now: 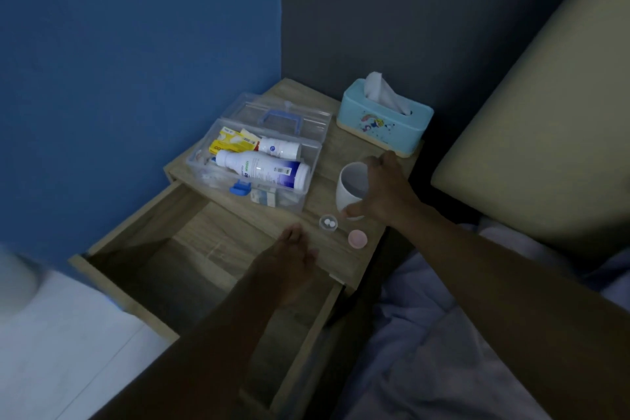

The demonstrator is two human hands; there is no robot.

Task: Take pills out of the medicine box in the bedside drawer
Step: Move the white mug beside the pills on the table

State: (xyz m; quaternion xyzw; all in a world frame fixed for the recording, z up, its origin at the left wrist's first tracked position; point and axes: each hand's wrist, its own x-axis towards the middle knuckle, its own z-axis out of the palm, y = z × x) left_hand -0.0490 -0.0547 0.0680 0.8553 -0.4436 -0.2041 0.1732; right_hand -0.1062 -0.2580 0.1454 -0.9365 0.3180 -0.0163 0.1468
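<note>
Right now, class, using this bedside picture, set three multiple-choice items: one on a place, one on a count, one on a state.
1. Where is the medicine box?
A on the nightstand top
B inside the drawer
C on the bed

2. How many white pills lie in the small clear cup?
A one
B two
C four

3. The drawer is:
A shut
B removed
C pulled open

Answers: 1 A, it sits on the wooden top beside the tissue box. 2 B, two white discs show. 3 C, its empty inside shows.

white pills [328, 223]; pink cap [357, 238]

Open clear medicine box [218, 160], pills [328, 223] outside
</note>
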